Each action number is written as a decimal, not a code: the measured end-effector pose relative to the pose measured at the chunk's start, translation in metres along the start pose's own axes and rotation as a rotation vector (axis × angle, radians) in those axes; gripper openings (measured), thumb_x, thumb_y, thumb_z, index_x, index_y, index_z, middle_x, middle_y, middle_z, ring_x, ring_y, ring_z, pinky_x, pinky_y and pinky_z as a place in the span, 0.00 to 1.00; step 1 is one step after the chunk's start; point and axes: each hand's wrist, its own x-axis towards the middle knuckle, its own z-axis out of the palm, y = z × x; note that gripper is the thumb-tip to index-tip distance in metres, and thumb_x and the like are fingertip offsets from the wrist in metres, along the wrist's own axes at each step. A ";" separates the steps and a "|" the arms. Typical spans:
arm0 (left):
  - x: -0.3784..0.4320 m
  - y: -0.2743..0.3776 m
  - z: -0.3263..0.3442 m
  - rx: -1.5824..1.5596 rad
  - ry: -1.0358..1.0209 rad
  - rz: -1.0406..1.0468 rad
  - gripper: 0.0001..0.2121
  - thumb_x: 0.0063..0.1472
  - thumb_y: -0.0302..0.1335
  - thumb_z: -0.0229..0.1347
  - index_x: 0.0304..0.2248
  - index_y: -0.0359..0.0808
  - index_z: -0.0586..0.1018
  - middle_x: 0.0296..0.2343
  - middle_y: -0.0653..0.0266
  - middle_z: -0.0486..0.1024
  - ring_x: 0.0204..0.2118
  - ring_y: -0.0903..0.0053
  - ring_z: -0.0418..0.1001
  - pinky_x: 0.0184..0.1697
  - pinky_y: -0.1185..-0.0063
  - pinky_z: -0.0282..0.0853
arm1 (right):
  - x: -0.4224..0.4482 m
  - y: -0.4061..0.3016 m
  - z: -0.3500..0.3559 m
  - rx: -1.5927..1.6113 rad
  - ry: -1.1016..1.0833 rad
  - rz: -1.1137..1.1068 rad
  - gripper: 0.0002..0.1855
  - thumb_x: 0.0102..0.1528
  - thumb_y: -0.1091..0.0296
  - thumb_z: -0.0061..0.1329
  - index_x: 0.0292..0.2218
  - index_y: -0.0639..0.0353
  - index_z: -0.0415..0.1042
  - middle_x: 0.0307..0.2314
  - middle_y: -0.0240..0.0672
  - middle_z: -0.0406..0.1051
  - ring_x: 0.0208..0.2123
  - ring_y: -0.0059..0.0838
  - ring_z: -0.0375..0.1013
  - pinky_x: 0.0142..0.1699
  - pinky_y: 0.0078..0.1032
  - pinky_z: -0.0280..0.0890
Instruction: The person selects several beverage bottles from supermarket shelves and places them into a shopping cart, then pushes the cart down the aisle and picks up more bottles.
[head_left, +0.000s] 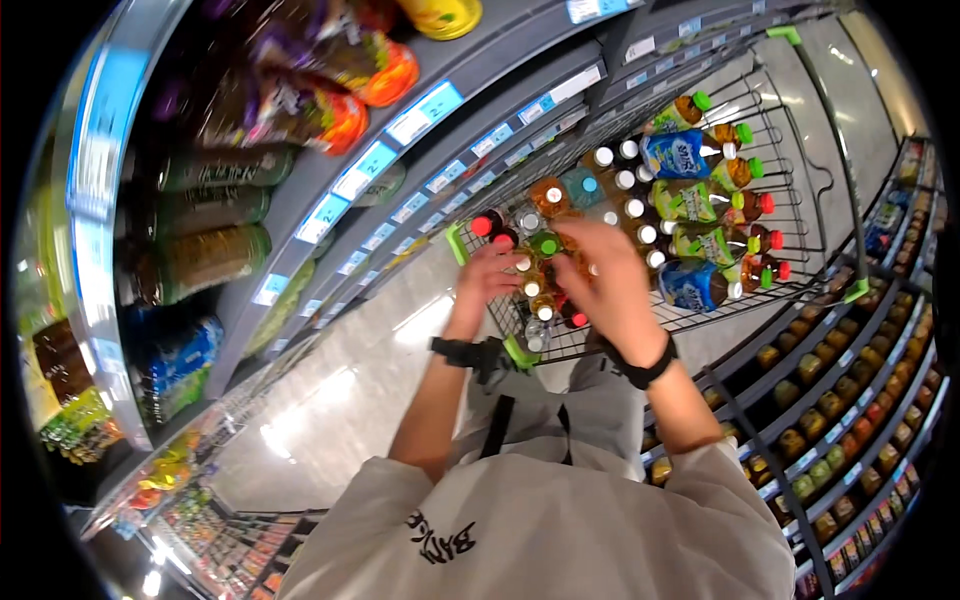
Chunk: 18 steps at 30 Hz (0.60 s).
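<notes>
A wire shopping cart (667, 321) with green corner pieces stands before me, loaded with upright drink bottles at its near-left end. My left hand (486, 279) is at the cart's left end, fingers spread beside red-capped bottles (484, 223) and small white-capped bottles (532, 288). My right hand (611, 274), blurred, arches over the bottles with thumb and fingers apart. Just left of its fingertips is a green-capped bottle (549, 246); whether they touch it cannot be told. An orange-brown bottle (552, 193) and a blue bottle (583, 185) stand beyond. The right hand hides some bottles beneath it.
Large bottles with blue labels (686, 285) and green labels (686, 201) lie in the cart's right part. A store shelf (420, 142) with price tags and bottles rises at left. Shelves of jars (832, 397) curve along the right. Shiny floor (322, 420) runs between.
</notes>
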 end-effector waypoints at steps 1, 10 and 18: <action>-0.004 0.004 -0.025 -0.012 0.030 0.053 0.21 0.59 0.38 0.43 0.50 0.37 0.63 0.38 0.63 0.75 0.32 0.75 0.75 0.34 0.81 0.70 | 0.013 -0.015 0.018 0.052 -0.038 -0.061 0.17 0.45 0.72 0.51 0.39 0.59 0.69 0.36 0.41 0.71 0.40 0.41 0.69 0.44 0.32 0.64; 0.010 0.049 -0.148 -0.177 0.444 0.656 0.19 0.56 0.29 0.47 0.48 0.41 0.61 0.44 0.64 0.66 0.44 0.68 0.70 0.41 0.73 0.69 | 0.122 -0.039 0.224 0.043 -0.045 -0.395 0.18 0.42 0.61 0.50 0.36 0.60 0.69 0.33 0.44 0.70 0.38 0.45 0.67 0.45 0.40 0.61; -0.007 0.072 -0.117 -0.291 0.363 0.636 0.22 0.57 0.24 0.43 0.52 0.35 0.60 0.53 0.61 0.59 0.51 0.65 0.65 0.49 0.72 0.60 | 0.152 -0.049 0.259 0.291 -0.225 -0.151 0.12 0.47 0.59 0.46 0.30 0.56 0.72 0.31 0.38 0.72 0.36 0.40 0.69 0.44 0.35 0.61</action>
